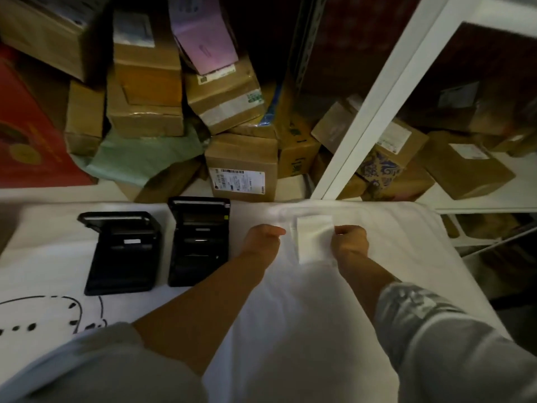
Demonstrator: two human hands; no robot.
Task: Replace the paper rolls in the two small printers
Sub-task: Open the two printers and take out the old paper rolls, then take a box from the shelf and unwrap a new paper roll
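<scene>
Two small black printers stand side by side on the white table cover, both with their lids flipped open: the left printer (122, 251) and the right printer (199, 242). To their right, a white paper roll or pack (313, 237) sits between my hands. My left hand (263, 238) holds its left side with curled fingers. My right hand (350, 239) grips its right side. Whether a roll lies inside either printer is too dark to tell.
Stacked cardboard boxes (241, 167) crowd the space behind the table's far edge. A red box (26, 135) lies at the far left. A white shelf frame (377, 106) rises at the right, with more boxes behind it. The cover (290, 315) carries a black drawing at front left.
</scene>
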